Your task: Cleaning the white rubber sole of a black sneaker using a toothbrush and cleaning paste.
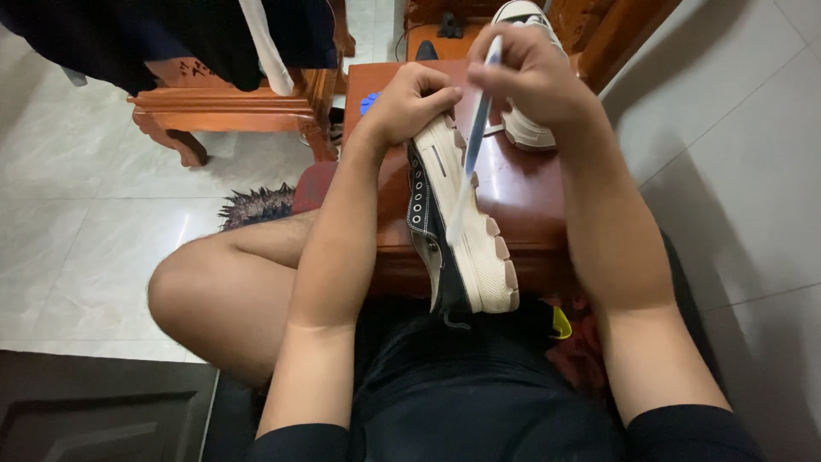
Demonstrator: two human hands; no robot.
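Note:
My left hand (409, 104) grips the toe end of a black sneaker with a thick white sole (466, 244), holding it on its side over my lap. My right hand (532, 75) pinches a thin white and blue toothbrush (473, 141) whose length runs down along the sole. A second white-soled sneaker (523, 128) stands on the red-brown wooden table (522, 192) just behind my right hand.
A carved wooden chair (227, 107) with dark clothing draped over it stands at the upper left on pale floor tiles. A small fringed mat (256, 205) lies beside my bent left knee (209, 295). A dark cabinet corner (103, 411) is at the lower left.

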